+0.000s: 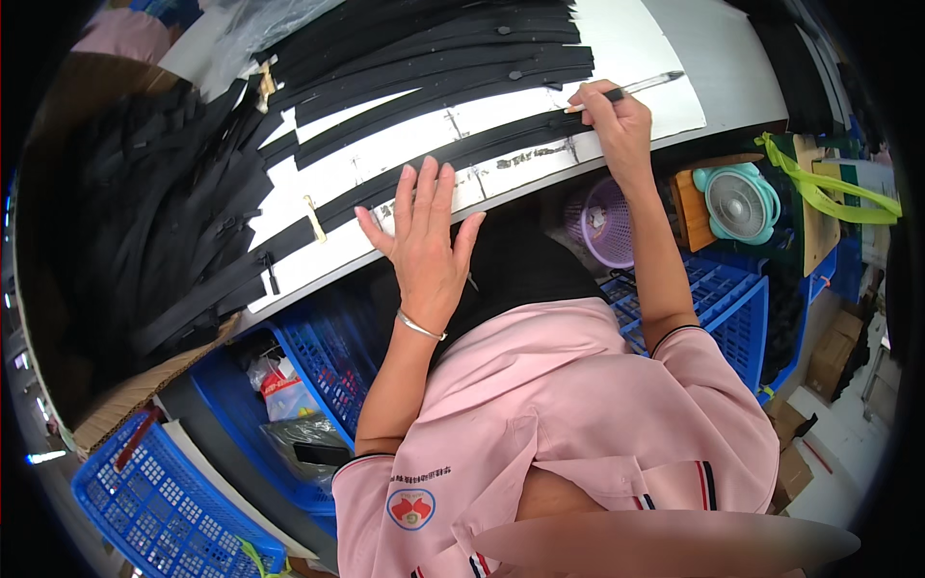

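A long black zipper [501, 143] lies across a white board [674, 108] on the bench. My left hand [421, 246] rests flat on it with the fingers spread, holding nothing. Near the zipper's right end, my right hand [619, 123] pinches a pen [655, 83] with a clear barrel and black grip. The pen's tip is close to the zipper; whether it touches cannot be made out. Dark marks show on the board beside the zipper. Further back, several more black zippers [434, 58] lie side by side.
A cardboard box [116, 409] heaped with black zippers [145, 212] stands at the left. Below the bench are blue crates [164, 491], a purple basket [609, 226] and a turquoise fan [738, 202]. Clear plastic [255, 39] lies at the back.
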`<action>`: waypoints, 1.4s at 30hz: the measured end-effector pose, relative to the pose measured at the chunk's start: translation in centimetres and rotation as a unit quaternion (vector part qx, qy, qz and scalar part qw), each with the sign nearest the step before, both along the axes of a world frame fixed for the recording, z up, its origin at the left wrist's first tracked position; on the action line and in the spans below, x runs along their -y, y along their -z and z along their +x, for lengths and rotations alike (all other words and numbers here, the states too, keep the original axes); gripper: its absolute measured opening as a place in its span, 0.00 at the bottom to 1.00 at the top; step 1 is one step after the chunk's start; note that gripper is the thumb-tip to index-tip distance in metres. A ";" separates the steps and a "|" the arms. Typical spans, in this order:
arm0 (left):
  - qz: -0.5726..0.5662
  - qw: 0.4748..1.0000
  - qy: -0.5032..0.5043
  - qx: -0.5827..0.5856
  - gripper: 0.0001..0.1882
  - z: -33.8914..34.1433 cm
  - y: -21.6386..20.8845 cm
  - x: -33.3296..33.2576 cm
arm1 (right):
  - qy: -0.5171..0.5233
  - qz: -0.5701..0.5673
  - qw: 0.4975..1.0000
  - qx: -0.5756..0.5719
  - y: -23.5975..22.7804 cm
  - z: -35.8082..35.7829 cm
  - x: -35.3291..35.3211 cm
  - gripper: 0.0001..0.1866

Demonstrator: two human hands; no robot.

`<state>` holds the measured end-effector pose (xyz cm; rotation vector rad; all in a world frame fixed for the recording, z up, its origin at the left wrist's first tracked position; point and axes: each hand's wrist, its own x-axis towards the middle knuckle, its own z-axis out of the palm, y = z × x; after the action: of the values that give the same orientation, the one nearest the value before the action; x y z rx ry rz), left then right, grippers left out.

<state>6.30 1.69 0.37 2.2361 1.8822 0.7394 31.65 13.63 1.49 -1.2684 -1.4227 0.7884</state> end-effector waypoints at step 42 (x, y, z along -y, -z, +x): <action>0.117 0.983 0.051 0.135 0.09 9.3 0.1 -9.0 | -0.065 0.069 0.991 0.092 1.1 0.1 0.3 0.09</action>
<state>15.64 10.72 0.27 2.2026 1.6144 1.2326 31.78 13.36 0.37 -1.1746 -1.6924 0.6594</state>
